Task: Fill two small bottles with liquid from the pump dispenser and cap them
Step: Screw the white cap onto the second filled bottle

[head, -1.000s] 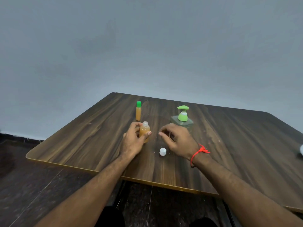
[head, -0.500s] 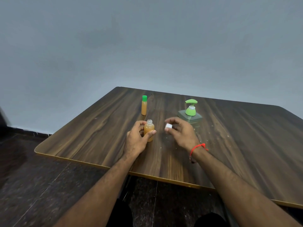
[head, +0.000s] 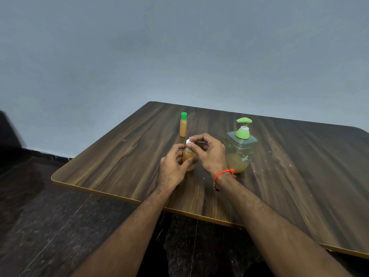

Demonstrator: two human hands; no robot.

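Note:
A small round bottle (head: 188,157) of orange-brown liquid stands on the wooden table (head: 123,156), gripped around its body by my left hand (head: 172,167). My right hand (head: 208,152) pinches a small white cap (head: 189,141) right on top of the bottle's neck. A slim bottle (head: 183,126) with a green cap and the same liquid stands upright farther back. The pump dispenser (head: 239,148), clear with a green pump head, stands just right of my right hand and holds liquid only in its lower part.
The table's near edge (head: 119,195) runs diagonally below my forearms, with dark tiled floor (head: 50,226) beyond it. A grey wall rises behind the table. A red thread band circles my right wrist.
My right hand picked the white cap off the table, carried it left and brought it onto the bottle's neck. My left hand kept its hold on the bottle.

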